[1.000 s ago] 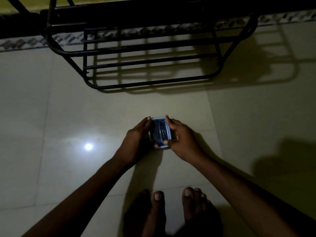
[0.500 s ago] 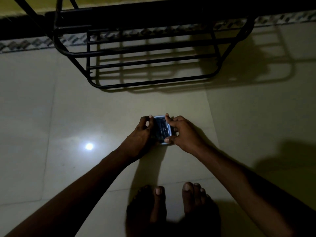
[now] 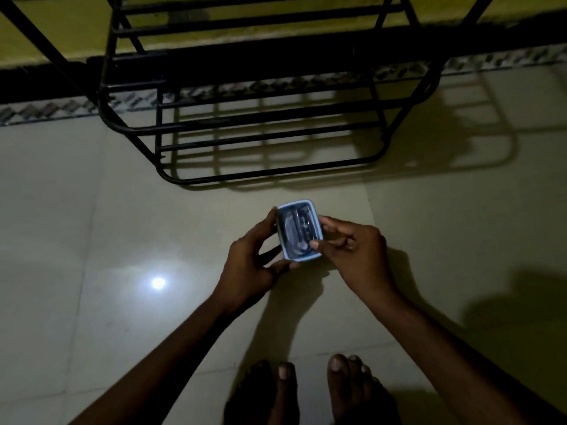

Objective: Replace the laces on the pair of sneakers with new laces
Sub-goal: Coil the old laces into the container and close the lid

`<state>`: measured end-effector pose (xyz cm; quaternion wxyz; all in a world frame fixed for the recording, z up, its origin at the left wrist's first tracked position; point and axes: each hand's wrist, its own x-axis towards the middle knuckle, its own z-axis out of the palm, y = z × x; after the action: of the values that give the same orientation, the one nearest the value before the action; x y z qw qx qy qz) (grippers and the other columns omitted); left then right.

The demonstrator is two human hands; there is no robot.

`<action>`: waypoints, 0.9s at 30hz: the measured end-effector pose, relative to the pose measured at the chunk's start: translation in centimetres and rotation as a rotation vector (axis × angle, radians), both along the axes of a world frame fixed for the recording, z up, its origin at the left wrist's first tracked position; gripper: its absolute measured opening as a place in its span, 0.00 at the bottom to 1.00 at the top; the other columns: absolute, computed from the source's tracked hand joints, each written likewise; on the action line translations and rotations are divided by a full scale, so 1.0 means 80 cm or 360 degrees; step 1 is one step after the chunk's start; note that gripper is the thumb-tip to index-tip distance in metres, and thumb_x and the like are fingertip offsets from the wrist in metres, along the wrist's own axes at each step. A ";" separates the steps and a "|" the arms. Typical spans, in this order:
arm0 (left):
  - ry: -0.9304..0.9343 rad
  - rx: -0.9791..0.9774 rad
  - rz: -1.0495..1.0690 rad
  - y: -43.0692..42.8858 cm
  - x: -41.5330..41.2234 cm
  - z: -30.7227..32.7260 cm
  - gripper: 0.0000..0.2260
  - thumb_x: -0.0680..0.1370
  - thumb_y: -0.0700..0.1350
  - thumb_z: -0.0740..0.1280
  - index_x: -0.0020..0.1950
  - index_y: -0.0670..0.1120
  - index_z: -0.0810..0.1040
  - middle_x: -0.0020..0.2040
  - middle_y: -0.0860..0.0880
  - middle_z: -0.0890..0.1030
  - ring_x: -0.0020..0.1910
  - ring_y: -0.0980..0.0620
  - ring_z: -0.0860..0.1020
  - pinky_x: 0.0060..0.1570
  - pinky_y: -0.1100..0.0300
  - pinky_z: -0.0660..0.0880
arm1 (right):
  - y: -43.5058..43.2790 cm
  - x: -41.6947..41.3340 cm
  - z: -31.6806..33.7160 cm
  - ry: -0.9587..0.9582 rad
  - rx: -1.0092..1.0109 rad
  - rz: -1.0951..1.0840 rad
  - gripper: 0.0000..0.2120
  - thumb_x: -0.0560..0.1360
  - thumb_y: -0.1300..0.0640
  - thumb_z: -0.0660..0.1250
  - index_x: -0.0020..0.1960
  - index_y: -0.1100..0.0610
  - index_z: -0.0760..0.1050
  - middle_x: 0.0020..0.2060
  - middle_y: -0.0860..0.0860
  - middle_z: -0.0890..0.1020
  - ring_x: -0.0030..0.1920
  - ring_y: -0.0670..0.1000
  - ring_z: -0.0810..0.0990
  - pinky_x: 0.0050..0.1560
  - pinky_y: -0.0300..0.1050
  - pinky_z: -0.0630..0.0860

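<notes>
Box [image 3: 298,230], small, blue-rimmed, in a two-sided pinch of left hand [image 3: 249,266] and right hand [image 3: 357,254]; contents dark, indistinct

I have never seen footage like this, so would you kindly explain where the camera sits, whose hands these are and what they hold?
There is no machine here: these are a person's bare hands, filmed by one camera worn on the head, looking down. The left hand and right hand together hold a small blue-rimmed pack with a clear front; its dark contents are too dim to identify. Below are a pale tiled floor, the person's bare feet, and a black metal rack standing ahead. No sneakers are in view.
</notes>
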<state>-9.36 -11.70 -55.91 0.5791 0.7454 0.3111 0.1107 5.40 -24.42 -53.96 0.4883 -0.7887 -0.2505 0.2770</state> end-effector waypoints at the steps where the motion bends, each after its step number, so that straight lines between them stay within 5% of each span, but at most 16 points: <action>1: -0.0052 0.0036 -0.0009 0.002 0.010 0.015 0.39 0.71 0.38 0.79 0.79 0.49 0.66 0.73 0.53 0.74 0.71 0.61 0.72 0.63 0.67 0.74 | 0.000 0.006 0.013 -0.0043 0.0063 -0.0036 0.22 0.70 0.66 0.77 0.63 0.56 0.81 0.54 0.45 0.85 0.51 0.35 0.83 0.51 0.30 0.78; 7: -0.0331 0.0213 -0.0080 0.019 0.058 0.092 0.35 0.72 0.41 0.77 0.77 0.50 0.68 0.71 0.59 0.74 0.70 0.64 0.72 0.63 0.63 0.76 | 0.013 0.044 0.075 -0.0006 0.0369 -0.0122 0.24 0.73 0.67 0.74 0.64 0.48 0.78 0.55 0.46 0.85 0.56 0.42 0.83 0.54 0.37 0.79; 10: -0.0438 0.0347 -0.0082 0.027 0.080 0.122 0.31 0.74 0.38 0.75 0.75 0.47 0.70 0.68 0.63 0.74 0.67 0.66 0.74 0.63 0.64 0.75 | 0.016 0.064 0.101 0.0017 0.0472 -0.0054 0.26 0.73 0.70 0.72 0.68 0.54 0.76 0.59 0.49 0.83 0.60 0.41 0.81 0.55 0.33 0.77; 18: -0.0519 0.0603 -0.0110 0.071 0.166 0.159 0.29 0.75 0.40 0.76 0.74 0.41 0.72 0.66 0.54 0.79 0.65 0.63 0.77 0.64 0.59 0.77 | 0.054 0.130 0.136 -0.0140 0.0602 -0.0135 0.26 0.75 0.72 0.69 0.71 0.65 0.71 0.61 0.52 0.80 0.55 0.37 0.81 0.54 0.29 0.76; 22: -0.0446 0.0790 -0.0134 0.097 0.217 0.162 0.25 0.76 0.44 0.74 0.73 0.42 0.74 0.68 0.49 0.79 0.67 0.57 0.76 0.67 0.58 0.75 | 0.086 0.175 0.131 -0.0282 0.0505 -0.0256 0.21 0.75 0.68 0.71 0.68 0.64 0.76 0.56 0.51 0.82 0.55 0.43 0.82 0.57 0.35 0.78; 24: -0.0346 0.0887 -0.0173 0.108 0.238 0.161 0.23 0.77 0.43 0.73 0.71 0.42 0.75 0.65 0.48 0.81 0.63 0.56 0.79 0.63 0.60 0.77 | 0.101 0.195 0.126 -0.0337 0.0429 -0.0276 0.17 0.76 0.66 0.71 0.65 0.62 0.78 0.51 0.51 0.83 0.55 0.47 0.81 0.59 0.43 0.79; 27: -0.0162 0.1007 -0.0188 0.122 0.264 0.161 0.16 0.79 0.42 0.71 0.66 0.42 0.79 0.58 0.44 0.84 0.55 0.50 0.82 0.50 0.59 0.77 | 0.123 0.220 0.118 -0.0315 0.0321 -0.0307 0.20 0.77 0.67 0.69 0.68 0.60 0.77 0.57 0.51 0.82 0.59 0.48 0.79 0.60 0.42 0.77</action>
<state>11.80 -1.98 -43.05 0.3389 0.8987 0.1883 0.2053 23.03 -14.57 -44.54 0.5622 -0.7795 -0.2472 0.1233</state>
